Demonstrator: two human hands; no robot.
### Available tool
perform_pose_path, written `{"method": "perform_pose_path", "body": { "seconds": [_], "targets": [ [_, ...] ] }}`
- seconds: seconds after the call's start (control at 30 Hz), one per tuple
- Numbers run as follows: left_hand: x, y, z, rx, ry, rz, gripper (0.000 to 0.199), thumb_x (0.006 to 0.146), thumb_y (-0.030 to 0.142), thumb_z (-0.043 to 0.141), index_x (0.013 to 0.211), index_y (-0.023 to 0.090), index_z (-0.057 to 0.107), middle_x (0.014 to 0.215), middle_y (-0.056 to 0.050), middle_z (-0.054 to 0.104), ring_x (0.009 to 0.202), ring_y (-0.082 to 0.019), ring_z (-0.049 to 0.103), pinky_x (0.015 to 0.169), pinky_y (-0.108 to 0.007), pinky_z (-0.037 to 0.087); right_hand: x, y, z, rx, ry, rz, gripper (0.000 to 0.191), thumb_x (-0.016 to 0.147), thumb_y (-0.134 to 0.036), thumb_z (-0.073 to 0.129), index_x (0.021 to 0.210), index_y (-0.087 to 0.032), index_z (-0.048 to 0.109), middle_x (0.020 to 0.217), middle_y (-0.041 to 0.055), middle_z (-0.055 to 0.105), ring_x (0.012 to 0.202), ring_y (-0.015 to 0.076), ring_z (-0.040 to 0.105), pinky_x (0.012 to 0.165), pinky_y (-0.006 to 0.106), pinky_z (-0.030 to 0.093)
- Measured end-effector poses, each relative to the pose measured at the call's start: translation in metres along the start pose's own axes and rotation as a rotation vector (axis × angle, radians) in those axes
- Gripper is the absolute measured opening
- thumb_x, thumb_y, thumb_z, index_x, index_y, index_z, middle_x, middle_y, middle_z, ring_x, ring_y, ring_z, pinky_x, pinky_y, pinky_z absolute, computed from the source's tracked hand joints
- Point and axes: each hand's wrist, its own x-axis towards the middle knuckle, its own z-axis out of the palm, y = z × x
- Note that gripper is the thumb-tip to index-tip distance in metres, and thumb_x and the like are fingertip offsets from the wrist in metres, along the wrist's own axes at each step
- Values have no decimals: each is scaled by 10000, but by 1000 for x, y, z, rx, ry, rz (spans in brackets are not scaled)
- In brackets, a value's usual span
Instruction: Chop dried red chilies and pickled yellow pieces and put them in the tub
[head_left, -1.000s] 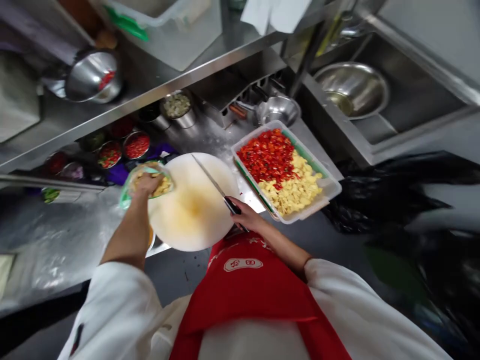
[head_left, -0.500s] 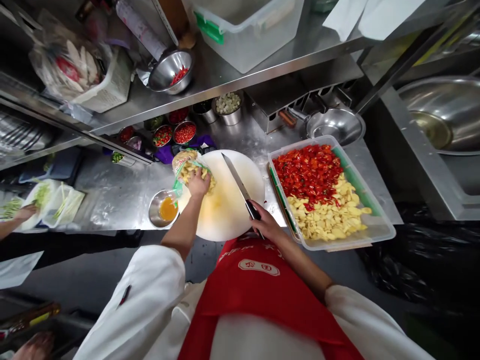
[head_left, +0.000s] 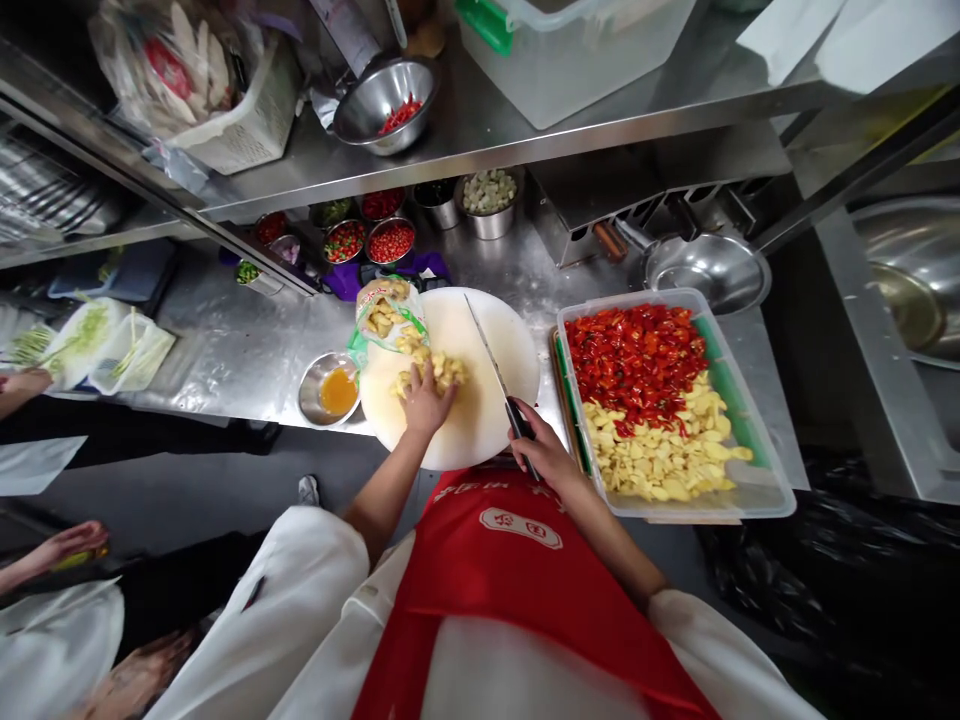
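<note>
My left hand (head_left: 427, 405) lies with fingers spread against a pile of pale yellow pieces (head_left: 448, 370) on the round white cutting board (head_left: 480, 430). An open plastic bag (head_left: 390, 310) of the same pieces rests at the board's back left edge. My right hand (head_left: 536, 445) is wrapped round the black handle of a long knife (head_left: 487, 345), whose blade lies over the right part of the board. At the right, a clear tray (head_left: 772, 495) holds chopped red peppers (head_left: 637, 360) and yellow slices (head_left: 660, 455).
A steel bowl (head_left: 309, 375) with orange liquid stands left of the board. Behind are small containers of chopped ingredients, a steel pan (head_left: 709, 270) and a knife rack. A metal shelf (head_left: 480, 150) crosses above. Other people's hands show at the far left.
My left hand has moved right, away from the bag, and yellow pieces now lie spread further onto the board. The knife stays in my right hand. The camera view has shifted.
</note>
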Motion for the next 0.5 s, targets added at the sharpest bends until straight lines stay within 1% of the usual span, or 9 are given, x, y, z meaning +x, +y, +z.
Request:
{"method": "perform_pose_path", "body": {
  "seconds": [0.07, 0.13, 0.23, 0.3, 0.37, 0.43, 0.5],
  "targets": [
    [-13, -14, -2, -12, -28, 69, 800, 876, 634, 517, 1522, 207, 316, 1609, -175, 218, 1403, -395, 370, 1107, -539, 372, -2, -2, -2, 44, 1, 2, 785, 687, -223, 554, 1451, -268, 381, 761, -75, 560, 447, 80, 470, 374, 196, 402],
    [-25, -27, 0, 8, -34, 106, 822, 863, 647, 534, 1519, 200, 322, 1618, -167, 193, 1434, -379, 328, 1134, -499, 360, -3, -4, -5, 75, 13, 3, 766, 694, -238, 569, 1439, -262, 392, 764, -71, 568, 443, 82, 474, 368, 198, 399],
    [-29, -37, 8, 95, -3, 115, 836, 847, 663, 541, 1521, 219, 325, 1625, -149, 181, 1463, -426, 228, 1141, -577, 310, -3, -7, -8, 79, 35, 6, 738, 717, -275, 585, 1431, -253, 399, 709, -77, 563, 428, 90, 470, 364, 203, 401],
    [-21, -37, 14, 152, 37, 138, 820, 853, 617, 555, 1524, 206, 324, 1626, -140, 182, 1473, -447, 167, 1153, -611, 256, -3, -10, -9, 69, 49, 24, 739, 722, -291, 589, 1433, -250, 392, 645, -90, 540, 423, 99, 469, 366, 202, 403],
    [-3, -33, 17, 189, 62, 169, 801, 854, 540, 581, 1528, 195, 319, 1627, -124, 190, 1476, -444, 148, 1172, -598, 214, -3, -11, -10, 62, 68, 47, 748, 716, -299, 595, 1433, -257, 386, 622, -98, 529, 426, 103, 474, 369, 199, 404],
    [19, -27, 15, 203, 68, 197, 793, 845, 481, 604, 1531, 209, 314, 1621, -105, 220, 1470, -434, 160, 1178, -575, 202, -4, -12, -9, 51, 86, 63, 747, 709, -308, 601, 1425, -266, 391, 639, -98, 539, 434, 100, 480, 372, 194, 403],
    [42, -20, 11, 192, 76, 198, 779, 845, 481, 606, 1528, 239, 321, 1601, -99, 278, 1447, -426, 209, 1160, -564, 227, -4, -12, -8, 32, 96, 69, 746, 705, -310, 596, 1422, -270, 395, 643, -97, 542, 433, 98, 479, 374, 193, 400]
  ]
}}
